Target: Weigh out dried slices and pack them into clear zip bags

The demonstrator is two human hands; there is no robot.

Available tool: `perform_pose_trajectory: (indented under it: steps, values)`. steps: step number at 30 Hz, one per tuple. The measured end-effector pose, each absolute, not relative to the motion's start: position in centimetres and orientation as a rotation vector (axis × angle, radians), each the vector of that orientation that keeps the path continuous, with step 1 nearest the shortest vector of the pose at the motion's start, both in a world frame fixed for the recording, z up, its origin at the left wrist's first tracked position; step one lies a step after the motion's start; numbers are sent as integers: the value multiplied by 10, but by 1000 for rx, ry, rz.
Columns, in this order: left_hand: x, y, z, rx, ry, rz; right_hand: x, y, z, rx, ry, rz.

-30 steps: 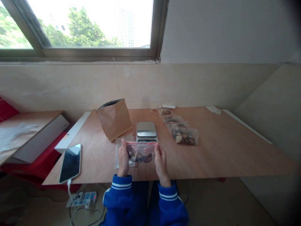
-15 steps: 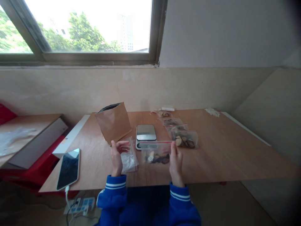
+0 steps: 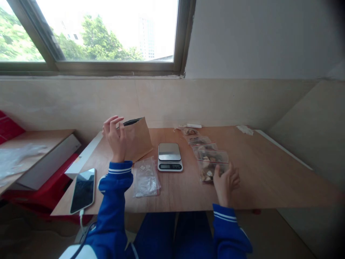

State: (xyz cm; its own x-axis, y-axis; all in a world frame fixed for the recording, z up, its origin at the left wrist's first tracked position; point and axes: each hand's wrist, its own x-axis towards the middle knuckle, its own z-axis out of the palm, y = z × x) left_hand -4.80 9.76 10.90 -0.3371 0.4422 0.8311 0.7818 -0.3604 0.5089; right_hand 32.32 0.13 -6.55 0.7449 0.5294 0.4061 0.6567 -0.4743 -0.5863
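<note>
While the right hand [image 3: 225,181] lies at the near end of a row of filled zip bags [image 3: 207,153], its fingers loosely spread over the nearest filled bag [image 3: 211,171] and touching it rather than gripping it, the left hand [image 3: 115,136] is raised at the mouth of the brown paper pouch [image 3: 136,139], fingers open and curled, holding nothing that I can make out.

From the head view, that is the only angle there is. The row runs from the far edge of the wooden table [image 3: 269,172] toward the person, about five bags with red seal strips, each with dark and pale pieces inside. I would judge several bags finished and laid out, with more to fill: a stack of empty clear bags [image 3: 146,178] lies flat between the hands, just left of the small digital scale [image 3: 169,157], whose platform is bare. The pouch stands open and tilted.

A phone [image 3: 83,190] lies at the left edge, plugged in, screen dark. The scale's display is too small to read, and I see no legible label or brand anywhere.
</note>
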Motion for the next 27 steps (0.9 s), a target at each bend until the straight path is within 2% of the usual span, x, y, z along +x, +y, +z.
perform_pose_trajectory:
  steps: [4,8,12,15,18,21,24,27]
  values:
    - [-67,135,103,-1757,-1763,-1509,297,3,-92,-2276,-1084,53]
    - [-74,139,88,-1916,-1843,-1266,309,28,-96,-2316,-1147,335]
    - [-66,101,93,-1883,-1971,-1255,324,55,-72,-2300,-1113,488]
    - [-57,66,99,-2114,-1999,-1218,304,54,-35,-2135,-1071,466]
    - [-51,40,94,-2368,-1941,-1421,250,30,15,-1477,-1380,400]
    - [-51,25,79,-2496,-1877,-1681,182,3,56,-1008,-1728,521]
    - [-57,16,63,-2571,-1822,-1850,130,-7,69,-824,-1960,448]
    - [-63,8,53,-2385,-1802,-1966,105,-9,56,-844,-2052,259]
